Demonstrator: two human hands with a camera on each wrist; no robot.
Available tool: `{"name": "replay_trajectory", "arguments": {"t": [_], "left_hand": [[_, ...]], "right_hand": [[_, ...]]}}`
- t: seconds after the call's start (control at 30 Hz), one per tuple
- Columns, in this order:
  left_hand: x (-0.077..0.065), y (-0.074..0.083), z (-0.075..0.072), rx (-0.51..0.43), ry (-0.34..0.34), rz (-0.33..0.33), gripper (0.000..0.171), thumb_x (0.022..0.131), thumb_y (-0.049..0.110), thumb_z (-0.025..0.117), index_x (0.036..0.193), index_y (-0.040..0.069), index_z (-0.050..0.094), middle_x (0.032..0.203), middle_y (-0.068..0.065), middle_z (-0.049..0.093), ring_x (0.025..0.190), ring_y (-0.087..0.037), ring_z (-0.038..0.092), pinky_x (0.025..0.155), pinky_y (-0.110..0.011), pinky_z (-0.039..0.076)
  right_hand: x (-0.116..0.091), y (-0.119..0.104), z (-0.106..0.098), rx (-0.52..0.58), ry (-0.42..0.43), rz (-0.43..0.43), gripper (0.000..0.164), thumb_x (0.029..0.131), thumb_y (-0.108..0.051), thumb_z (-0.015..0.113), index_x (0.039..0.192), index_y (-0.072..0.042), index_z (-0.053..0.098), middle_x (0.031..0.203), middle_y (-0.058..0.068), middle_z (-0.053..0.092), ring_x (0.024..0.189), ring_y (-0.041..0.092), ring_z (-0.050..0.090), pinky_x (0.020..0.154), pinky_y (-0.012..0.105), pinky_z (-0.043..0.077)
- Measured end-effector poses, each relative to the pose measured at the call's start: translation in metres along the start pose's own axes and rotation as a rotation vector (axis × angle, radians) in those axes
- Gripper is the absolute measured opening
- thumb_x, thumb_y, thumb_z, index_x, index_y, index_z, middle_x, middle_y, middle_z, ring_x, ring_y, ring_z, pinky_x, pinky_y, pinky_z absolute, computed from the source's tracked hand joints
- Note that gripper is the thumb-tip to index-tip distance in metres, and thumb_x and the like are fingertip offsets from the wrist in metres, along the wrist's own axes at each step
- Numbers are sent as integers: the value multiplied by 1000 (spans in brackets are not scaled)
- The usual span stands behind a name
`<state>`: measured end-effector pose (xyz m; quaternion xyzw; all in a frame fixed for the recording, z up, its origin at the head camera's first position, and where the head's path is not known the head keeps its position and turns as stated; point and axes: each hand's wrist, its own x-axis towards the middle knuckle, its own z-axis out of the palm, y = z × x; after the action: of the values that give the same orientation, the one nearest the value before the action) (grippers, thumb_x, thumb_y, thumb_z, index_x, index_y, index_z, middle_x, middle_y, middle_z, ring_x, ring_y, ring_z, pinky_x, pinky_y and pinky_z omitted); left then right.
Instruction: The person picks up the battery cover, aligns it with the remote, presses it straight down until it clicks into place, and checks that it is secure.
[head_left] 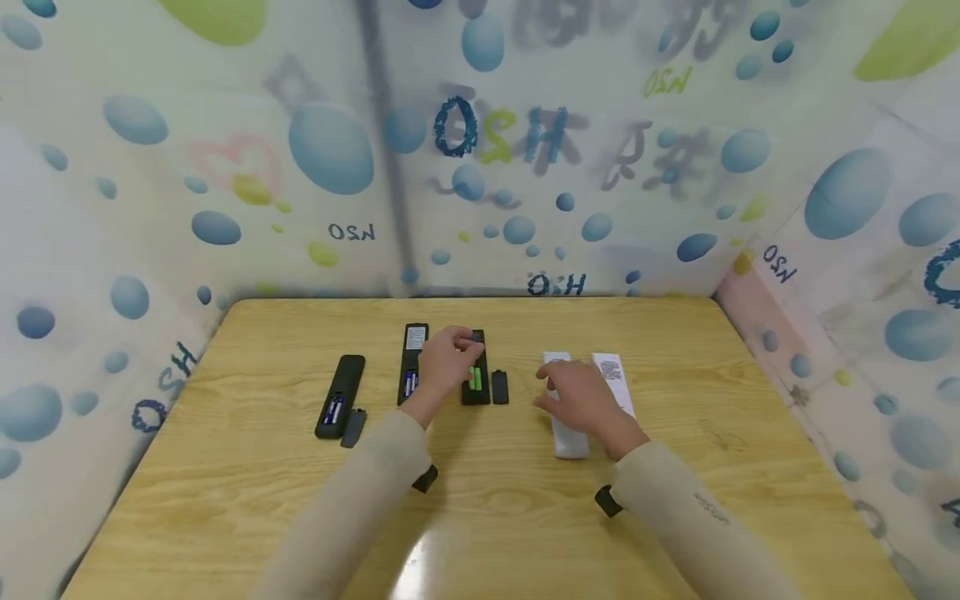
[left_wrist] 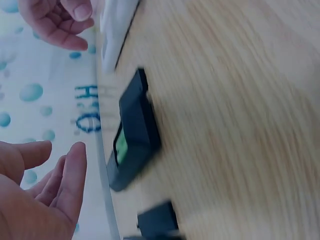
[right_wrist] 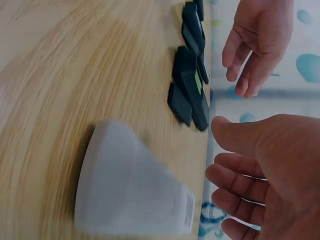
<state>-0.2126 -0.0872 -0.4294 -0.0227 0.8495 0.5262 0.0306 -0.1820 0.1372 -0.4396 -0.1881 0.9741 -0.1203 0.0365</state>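
Note:
Over the middle of the table my left hand is raised with nothing in its fingers, above a black remote control. That remote lies with its battery compartment uncovered, and green batteries sit inside. Its black battery cover lies just to the right. My right hand hovers above a white remote control, fingers loosely bent and holding nothing. The right wrist view shows a gap between that hand and the white remote. A second white remote is partly hidden behind the hand.
Another black remote with batteries showing lies left of centre, partly behind my left hand. Farther left is an uncovered black remote, its cover beside it. A patterned curtain stands along the table's back edge.

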Motion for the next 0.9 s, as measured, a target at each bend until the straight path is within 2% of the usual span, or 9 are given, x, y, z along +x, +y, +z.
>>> {"name": "replay_trajectory", "arguments": {"t": [0.27,0.53,0.63,0.77,0.9], "left_hand": [[7,-13,-15,55,-13,-32,41,95,24,64,132,6,57,121,-15,65,88,-31,71,68,-35,61],[11,-20,-15,90,-7,-44,41,95,23,65,130,4,58,119,-16,66,89,-30,71,67,-33,61],[14,-22,-11,133,4,-49,40,94,25,65,129,5,59,118,-15,68,91,-27,71,75,-37,60],[18,-24,-7,219,26,-50,40,94,28,65,128,7,60,116,-13,70,95,-26,70,91,-46,54],[24,-27,-4,255,28,-82,42,94,30,66,129,8,59,117,-11,69,102,-27,67,96,-48,50]], "right_hand": [[17,-16,9,-14,-76,37,43,89,-38,71,125,-15,63,109,2,69,102,25,62,100,53,42],[25,-26,13,-37,-76,31,46,88,-41,71,124,-15,62,112,3,68,104,24,62,100,49,44],[29,-29,14,-46,-83,35,47,88,-42,71,125,-15,62,116,4,67,107,26,62,101,52,44],[35,-31,17,-58,-91,24,50,88,-44,70,127,-15,60,120,5,66,112,29,60,101,54,43],[42,-32,20,-63,-99,26,54,89,-44,68,132,-13,58,128,9,63,119,31,56,104,54,42]]}}
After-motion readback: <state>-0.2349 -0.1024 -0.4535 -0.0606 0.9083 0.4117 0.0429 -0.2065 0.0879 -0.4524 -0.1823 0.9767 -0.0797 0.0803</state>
